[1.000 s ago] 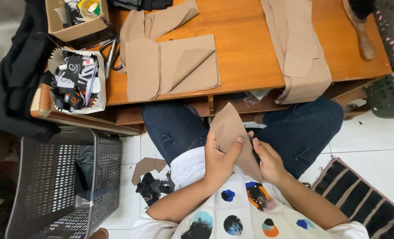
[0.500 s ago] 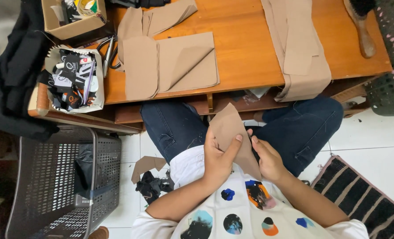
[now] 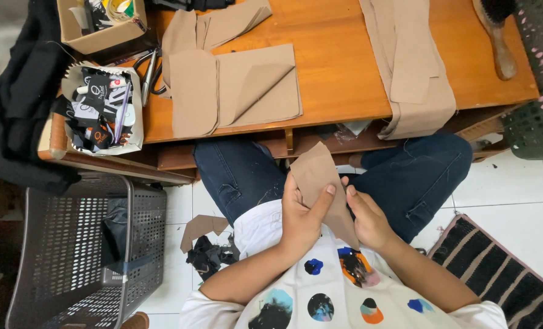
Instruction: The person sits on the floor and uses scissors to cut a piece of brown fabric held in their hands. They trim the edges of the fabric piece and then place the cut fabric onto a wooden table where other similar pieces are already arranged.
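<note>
We look down on an orange wooden worktop (image 3: 338,67) above a white tiled floor (image 3: 527,189). Near its middle lie flat tan fabric pieces (image 3: 235,85), one with a corner folded back, and a long tan strip (image 3: 415,67) runs down the right part and hangs over the front edge. At the back right corner rests a wooden-handled brush (image 3: 500,36). At the back left corner stands an open cardboard box (image 3: 101,24); scissors (image 3: 146,73) lie just in front of it, and a paper tray of black and white tags (image 3: 101,109) sits at the left front corner. A black garment (image 3: 21,103) drapes over the left end. On the floor to the left stands a grey perforated plastic basket (image 3: 70,256), scraps (image 3: 207,244) lie beside it, and a dark striped mat (image 3: 503,274) covers the lower right.

We sit in blue jeans with our knees under the front edge. Both hands are raised over the lap, below the worktop's front edge. The left hand (image 3: 302,213) is closed around the lower left side of a pointed tan fabric piece (image 3: 317,176), thumb laid across its face. The right hand (image 3: 366,216) pinches the same piece along its right edge, fingers curled behind it. The piece stands upright, point towards the worktop, touching nothing but our hands.
</note>
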